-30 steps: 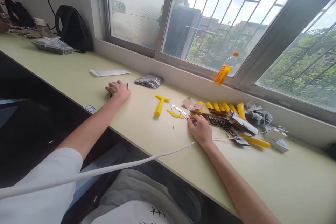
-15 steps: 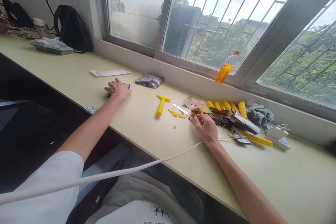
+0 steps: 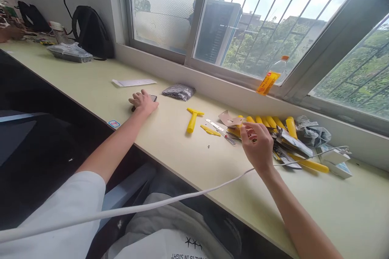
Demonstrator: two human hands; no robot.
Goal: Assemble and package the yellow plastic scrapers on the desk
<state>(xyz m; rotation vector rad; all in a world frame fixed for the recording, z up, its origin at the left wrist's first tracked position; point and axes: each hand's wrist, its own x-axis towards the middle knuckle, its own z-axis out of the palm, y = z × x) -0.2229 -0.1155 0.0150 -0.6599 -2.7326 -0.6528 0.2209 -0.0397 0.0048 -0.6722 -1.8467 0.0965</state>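
Observation:
On the left part of the table, my left hand (image 3: 144,102) lies over a dark phone (image 3: 153,98), fingers and thumb around its edges; most of the phone is hidden. My right hand (image 3: 258,143) is raised beside a pile of yellow-handled scrapers (image 3: 271,122), its fingers loosely curled and apart, with nothing visible in them. Left of it a small screwdriver (image 3: 230,140) lies on the table. Nearby are a metal blade strip (image 3: 215,125), a flat yellow plastic piece (image 3: 210,130), a small metal bit (image 3: 208,146) and a yellow T-shaped handle (image 3: 192,122).
A white cable (image 3: 182,198) crosses in front of me to a white box (image 3: 336,156). Along the sill side lie a bagged dark pack (image 3: 178,92), a white sheet (image 3: 133,83) and brown card (image 3: 229,119). A bottle (image 3: 272,76) stands on the sill; a backpack (image 3: 92,32) sits far left.
My right hand has lifted away from the screwdriver and moved right, leaving it on the table. My left hand stays on the phone. The view has shifted slightly.

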